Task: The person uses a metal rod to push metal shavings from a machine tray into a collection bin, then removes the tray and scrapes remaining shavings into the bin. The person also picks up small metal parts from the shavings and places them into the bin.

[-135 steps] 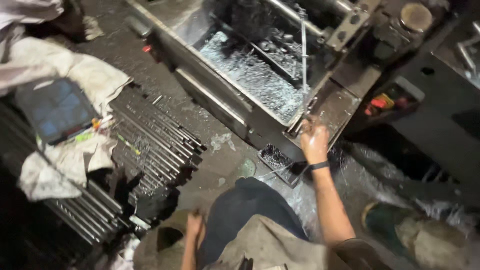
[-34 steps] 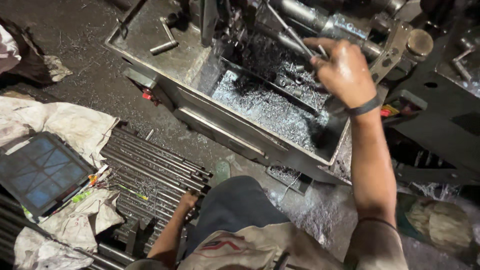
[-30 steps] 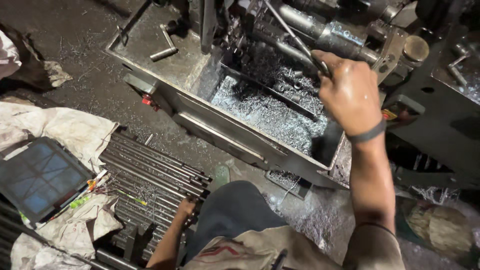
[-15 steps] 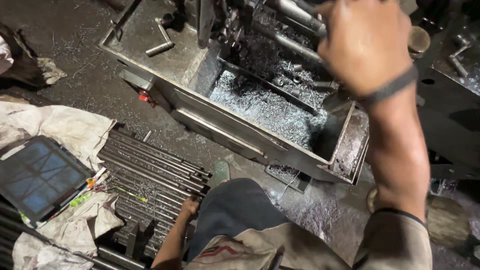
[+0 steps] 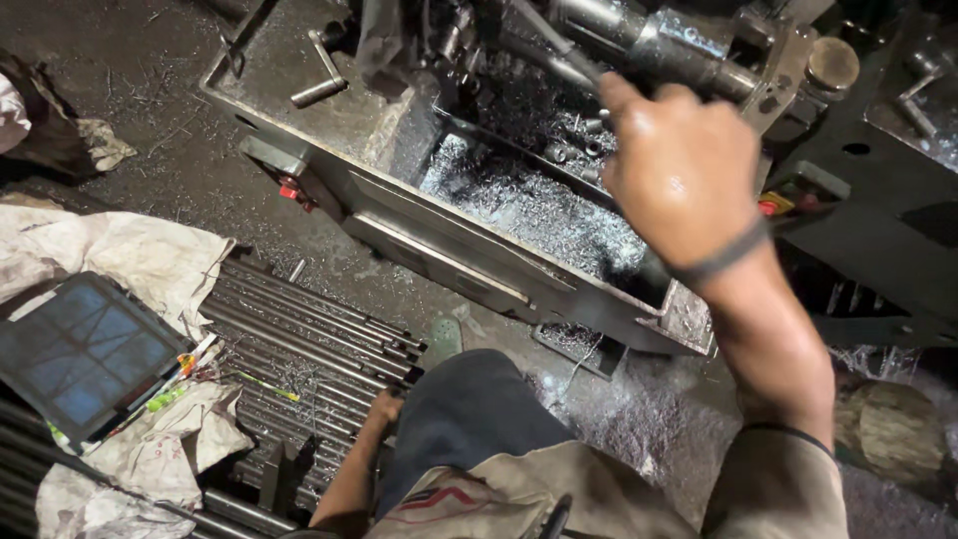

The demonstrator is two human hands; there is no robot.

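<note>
- Your right hand (image 5: 684, 175) is raised over the machine tray (image 5: 449, 240), fingers curled near a steel bar (image 5: 559, 50); whether it grips it, you cannot tell.
- Your left hand (image 5: 384, 407) rests loosely on the stack of rods (image 5: 299, 329), grasping nothing visible.
- Shavings (image 5: 539, 205) already fill the tray; well over a dozen rods still lie on the floor.
- One tablet (image 5: 85, 354) lies on the cloth.

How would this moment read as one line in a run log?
right hand: raised over machine tray of metal shavings | left hand: down on steel rods | grip: cannot tell
</note>
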